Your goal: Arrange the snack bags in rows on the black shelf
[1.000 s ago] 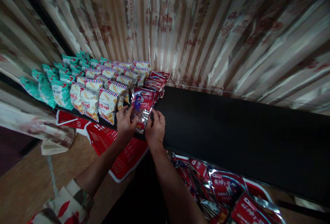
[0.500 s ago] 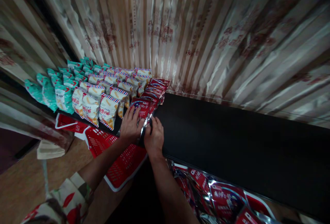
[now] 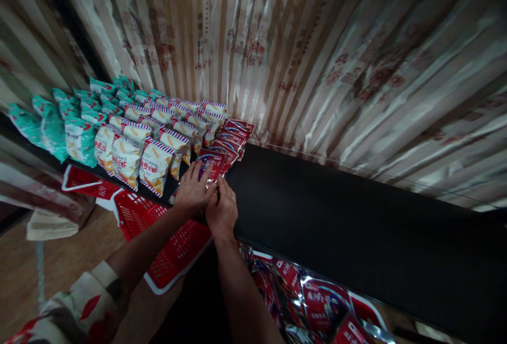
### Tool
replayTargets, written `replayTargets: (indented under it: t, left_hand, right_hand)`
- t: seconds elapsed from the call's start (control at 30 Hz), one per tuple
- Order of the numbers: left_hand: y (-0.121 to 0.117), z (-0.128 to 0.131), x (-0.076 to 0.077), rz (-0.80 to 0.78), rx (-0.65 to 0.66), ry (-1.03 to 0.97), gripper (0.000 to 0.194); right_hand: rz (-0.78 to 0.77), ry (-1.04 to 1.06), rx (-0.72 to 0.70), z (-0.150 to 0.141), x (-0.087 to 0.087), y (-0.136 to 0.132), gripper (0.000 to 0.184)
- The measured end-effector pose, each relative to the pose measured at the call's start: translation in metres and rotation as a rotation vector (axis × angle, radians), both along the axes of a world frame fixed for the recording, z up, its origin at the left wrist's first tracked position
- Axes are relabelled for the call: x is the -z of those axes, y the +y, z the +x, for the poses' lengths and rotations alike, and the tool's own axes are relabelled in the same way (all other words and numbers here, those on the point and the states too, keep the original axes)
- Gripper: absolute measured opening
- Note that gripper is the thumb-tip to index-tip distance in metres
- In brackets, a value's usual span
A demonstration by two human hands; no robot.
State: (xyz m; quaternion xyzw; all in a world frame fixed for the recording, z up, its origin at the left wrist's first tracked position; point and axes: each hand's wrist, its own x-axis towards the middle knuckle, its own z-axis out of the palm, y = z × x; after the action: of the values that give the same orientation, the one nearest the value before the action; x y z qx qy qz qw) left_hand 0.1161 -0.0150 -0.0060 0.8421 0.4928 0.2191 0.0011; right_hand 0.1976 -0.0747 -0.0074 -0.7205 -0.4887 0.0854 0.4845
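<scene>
So, left to right: puffy teal plastic snack bags (image 3: 81, 140) stand in rows at the left edge, then puffy white bags with red-and-blue striped tops (image 3: 154, 167), with a red plastic basket with white trim (image 3: 178, 250) below them. Next is the left hand (image 3: 194, 188), fingers loosely spread and laid over the near part of a flat, shiny dark-red packet (image 3: 214, 160), left of centre. A second ago that packet was tipped up, face showing, between both hands; now it's down low, overlapping the row of matching dark-red packets (image 3: 235, 135) behind it. I'd call it basically placed, with only the near end left to neaten. The right hand (image 3: 222, 209) has closed in beside the left, fingers curled at the packet's near end; can't tell if it's actually pinching anything. Right of that it's the bare stretch of the long black shelf (image 3: 336, 222), same as a second ago, and at the lower right, a loose heap of more dark-red packets (image 3: 320, 299).
</scene>
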Motion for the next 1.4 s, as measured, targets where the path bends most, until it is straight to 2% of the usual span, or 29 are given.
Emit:
replayTargets:
  t: [0.17,0.33,0.5,0.6,0.77,0.83,0.9,1.0,1.1,1.17,1.23,1.4]
  left_hand:
    - [0.0,0.002,-0.001,0.006,0.001,0.004,0.054]
    - [-0.002,0.005,-0.003,0.028,-0.015,0.0,0.053]
    - [-0.006,0.002,-0.005,0.103,0.007,-0.08,0.057]
    - [-0.009,-0.003,-0.008,0.149,0.036,-0.144,0.054]
    - [-0.025,-0.005,-0.027,0.216,0.063,-0.221,0.038]
    - [-0.043,0.0,-0.04,0.207,0.079,-0.27,0.035]
    - [-0.071,0.008,-0.053,0.163,0.118,-0.33,0.034]
    - [-0.127,0.025,-0.069,0.007,0.235,-0.409,0.033]
    - [-0.189,0.04,-0.073,-0.203,0.451,-0.37,0.033]
    - [-0.225,0.048,-0.067,-0.309,0.569,-0.28,0.033]
    - [-0.255,0.052,-0.055,-0.375,0.609,-0.187,0.035]
    - [-0.31,0.056,-0.015,-0.441,0.527,-0.008,0.052]
  right_hand:
    - [0.052,0.063,0.022,0.002,0.001,-0.004,0.039]
    - [0.186,0.206,0.072,0.008,-0.012,-0.022,0.036]
    - [0.221,0.191,-0.014,0.036,-0.031,-0.072,0.03]
    - [0.202,0.181,-0.001,0.058,-0.035,-0.111,0.026]
    - [0.178,0.165,0.003,0.089,-0.035,-0.17,0.023]
    - [0.174,0.125,-0.012,0.103,-0.037,-0.188,0.023]
    - [0.169,0.061,-0.033,0.117,-0.04,-0.205,0.022]
    - [0.135,-0.02,-0.025,0.138,-0.048,-0.228,0.021]
    - [0.086,-0.067,-0.017,0.155,-0.055,-0.252,0.021]
    - [0.031,-0.114,-0.004,0.168,-0.055,-0.268,0.023]
    - [-0.009,-0.178,0.008,0.182,-0.051,-0.285,0.024]
    - [-0.097,-0.283,0.019,0.211,-0.026,-0.327,0.025]
